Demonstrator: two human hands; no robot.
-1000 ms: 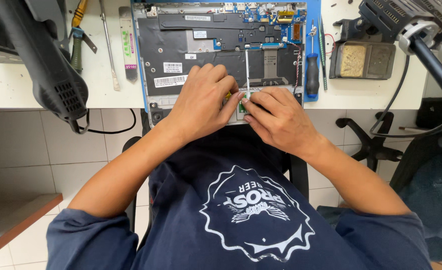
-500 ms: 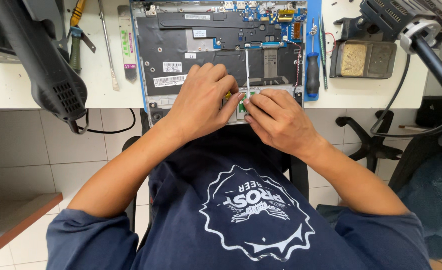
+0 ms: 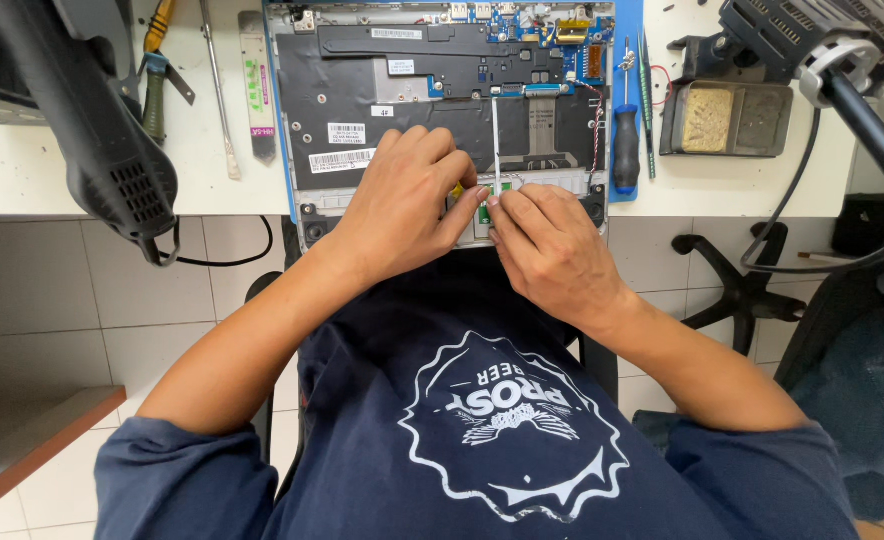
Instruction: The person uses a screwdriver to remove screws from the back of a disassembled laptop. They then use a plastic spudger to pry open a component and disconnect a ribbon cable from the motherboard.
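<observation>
Bare left hand [image 3: 402, 205], right hand [image 3: 552, 245] — two — on one laptop [image 3: 362, 90].

The opened laptop [image 3: 402, 90] showed a dark grey inner face dotted with small white labels, a blue circuit board [image 3: 522, 18] along its top edge, and a silver-grey frame. It lay on a bright blue mat [image 3: 626, 100] over a white counter [image 3: 62, 190]. A small green part [image 3: 484, 190] showed between the fingers. The screwdriver [image 3: 625, 150] had a black handle. A black heat gun [image 3: 92, 130] hung at the left. The shirt [image 3: 482, 420] was navy with a white emblem.
</observation>
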